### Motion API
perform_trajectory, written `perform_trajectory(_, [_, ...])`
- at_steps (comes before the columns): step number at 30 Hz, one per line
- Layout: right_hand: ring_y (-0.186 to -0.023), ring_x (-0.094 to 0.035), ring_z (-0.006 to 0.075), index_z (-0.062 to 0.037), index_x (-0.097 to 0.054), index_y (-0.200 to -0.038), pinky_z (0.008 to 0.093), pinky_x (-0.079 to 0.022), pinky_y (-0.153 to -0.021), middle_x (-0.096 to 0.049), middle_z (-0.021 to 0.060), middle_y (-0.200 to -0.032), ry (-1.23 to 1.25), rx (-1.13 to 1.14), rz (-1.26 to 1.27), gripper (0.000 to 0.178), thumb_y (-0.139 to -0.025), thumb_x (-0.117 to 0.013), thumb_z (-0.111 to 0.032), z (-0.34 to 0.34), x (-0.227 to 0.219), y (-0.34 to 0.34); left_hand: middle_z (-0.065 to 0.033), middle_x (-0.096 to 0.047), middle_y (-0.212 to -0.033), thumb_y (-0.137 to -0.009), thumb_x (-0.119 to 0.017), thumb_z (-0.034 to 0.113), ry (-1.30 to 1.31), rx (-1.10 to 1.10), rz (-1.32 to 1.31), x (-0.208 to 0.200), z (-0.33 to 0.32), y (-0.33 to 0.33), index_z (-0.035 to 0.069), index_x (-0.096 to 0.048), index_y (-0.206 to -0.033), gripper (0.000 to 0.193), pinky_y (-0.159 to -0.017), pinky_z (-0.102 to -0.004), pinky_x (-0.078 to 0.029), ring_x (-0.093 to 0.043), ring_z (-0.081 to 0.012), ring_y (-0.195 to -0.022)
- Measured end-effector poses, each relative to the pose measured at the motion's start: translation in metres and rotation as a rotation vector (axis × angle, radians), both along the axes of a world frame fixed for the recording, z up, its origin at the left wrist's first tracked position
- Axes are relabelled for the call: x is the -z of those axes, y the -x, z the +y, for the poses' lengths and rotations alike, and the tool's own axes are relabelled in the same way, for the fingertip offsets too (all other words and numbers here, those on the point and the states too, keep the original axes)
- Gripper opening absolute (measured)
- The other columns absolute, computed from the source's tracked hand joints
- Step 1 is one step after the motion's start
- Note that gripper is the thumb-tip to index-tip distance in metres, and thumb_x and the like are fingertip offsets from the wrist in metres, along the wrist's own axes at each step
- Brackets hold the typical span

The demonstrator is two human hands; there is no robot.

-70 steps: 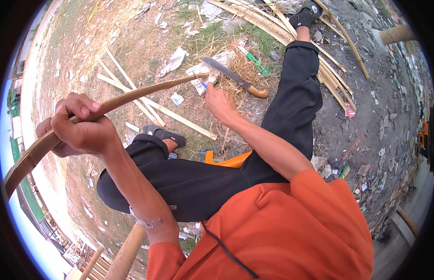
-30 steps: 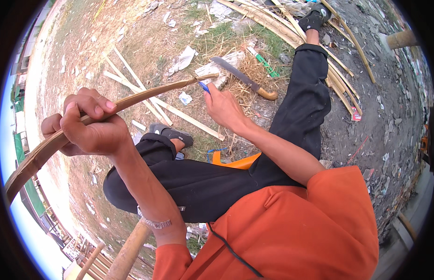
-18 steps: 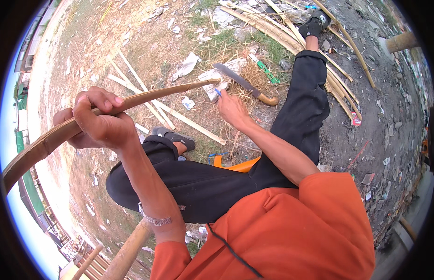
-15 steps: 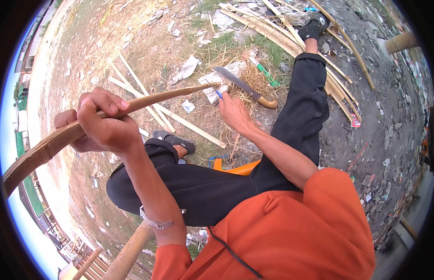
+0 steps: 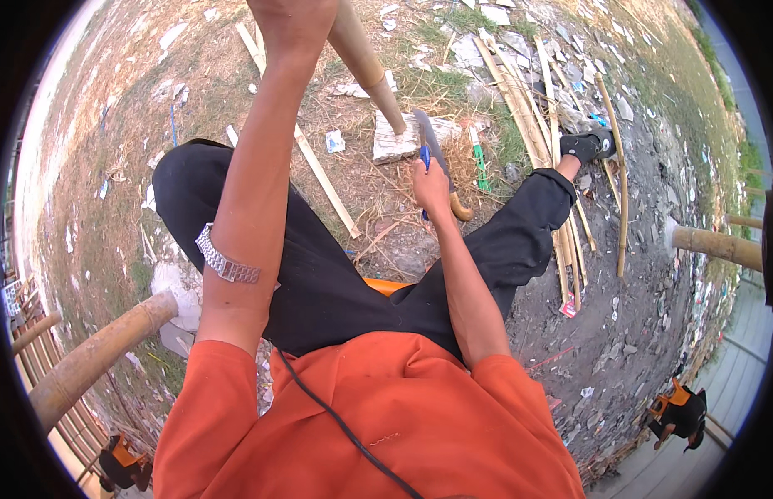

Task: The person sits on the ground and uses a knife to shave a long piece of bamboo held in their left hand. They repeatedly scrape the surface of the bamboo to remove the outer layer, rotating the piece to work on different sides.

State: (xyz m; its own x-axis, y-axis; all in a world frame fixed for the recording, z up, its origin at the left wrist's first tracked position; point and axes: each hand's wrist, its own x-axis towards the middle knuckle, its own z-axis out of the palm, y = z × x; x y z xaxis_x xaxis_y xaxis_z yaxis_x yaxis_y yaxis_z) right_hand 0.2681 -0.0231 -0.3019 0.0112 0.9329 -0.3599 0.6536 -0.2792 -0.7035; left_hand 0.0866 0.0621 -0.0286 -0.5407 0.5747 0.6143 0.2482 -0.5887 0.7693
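My left hand (image 5: 293, 23), at the top edge and partly cut off, is closed around a bamboo pole (image 5: 365, 66). The pole slants down and its lower end meets a pale, rough slab (image 5: 391, 150) on the ground. Right beside that end, my right hand (image 5: 432, 185) is closed on a slim blue-handled tool (image 5: 424, 155) pointing away from me; its thin tip is hard to make out. Just behind the tool lies a machete (image 5: 439, 158) with a curved dark blade and a wooden handle, partly covered by my right hand.
Split bamboo strips (image 5: 519, 104) lie beyond my right leg, near a longer bamboo pole (image 5: 622, 191). A green-and-white object (image 5: 479, 162) rests by the machete. Thick bamboo posts (image 5: 719, 245) stand on both sides. Another person (image 5: 684, 413) is at the lower right.
My left hand has gone up and forward, swinging the bamboo from sideways to a steep slant onto the slab. My right hand stays near its end. The view has shifted too.
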Motion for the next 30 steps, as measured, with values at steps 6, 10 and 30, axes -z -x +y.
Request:
perform_trajectory(6, [-0.092,-0.057,0.0450,0.0038,-0.054,-0.099,0.0491,-0.042,-0.080,-0.061,0.0289,-0.092,0.060,0.050,0.086,0.038,-0.092,-0.045,-0.032,-0.019,0.028,-0.034,-0.0057,-0.058,-0.071,-0.086,-0.066,0.015,0.007,0.069,-0.028,0.016,0.012,-0.002,-0.001,-0.048,-0.107,0.032,-0.054,-0.0269,-0.049,-0.059,-0.0134,-0.059])
perform_trajectory(10, [-0.060,-0.050,0.0226,-0.0007,-0.051,-0.091,0.0361,-0.040,-0.054,-0.052,0.0108,-0.070,0.013,0.091,0.157,0.030,-0.092,-0.048,-0.031,-0.025,0.046,-0.053,-0.0060,-0.060,-0.073,-0.084,-0.068,0.015,0.082,0.020,-0.007,0.009,0.012,-0.002,-0.001,-0.050,-0.104,0.031,-0.057,-0.0277,-0.049,-0.061,-0.0134,-0.063])
perform_trajectory(30, [-0.040,-0.049,0.0153,-0.0010,-0.052,-0.091,0.0308,-0.037,-0.038,-0.051,0.0058,-0.053,0.380,0.254,0.360,0.026,-0.091,-0.049,-0.027,-0.055,0.072,-0.073,-0.0104,-0.057,-0.072,-0.079,-0.040,0.014,0.073,0.188,-0.229,0.017,0.009,0.007,-0.003,-0.053,-0.094,0.026,-0.063,-0.0322,-0.048,-0.055,-0.0194,-0.065])
